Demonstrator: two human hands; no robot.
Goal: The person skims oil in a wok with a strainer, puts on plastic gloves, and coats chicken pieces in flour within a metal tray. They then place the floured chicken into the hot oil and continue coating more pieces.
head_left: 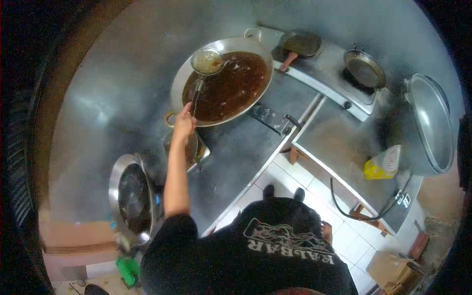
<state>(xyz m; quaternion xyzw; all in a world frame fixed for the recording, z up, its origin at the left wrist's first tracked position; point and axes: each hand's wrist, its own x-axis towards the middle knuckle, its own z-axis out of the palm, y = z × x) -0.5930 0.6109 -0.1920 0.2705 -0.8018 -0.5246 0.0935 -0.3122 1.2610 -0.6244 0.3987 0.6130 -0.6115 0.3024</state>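
My left hand [185, 123], at the end of an outstretched arm, is closed around the handle of a long-handled skimmer [207, 62]. The round bowl of the skimmer is over the left rim of a large metal wok [178, 93], with pale yellowish bits in it. Dark brown liquid [231, 88], probably oil, fills much of the wok, and small light flecks float on it. Down by my right side, my right hand [326, 231] shows only partly past the black shirt. Its fingers are too small and covered to read.
Below the wok are a pan-like vessel [194, 147] and a burner part [270, 118]. A second wok [115, 187] stands at left. On the right are a white stove [334, 96] with two pans, a large metal basin [437, 128], a yellow-and-white pouch [383, 164] and a black hose.
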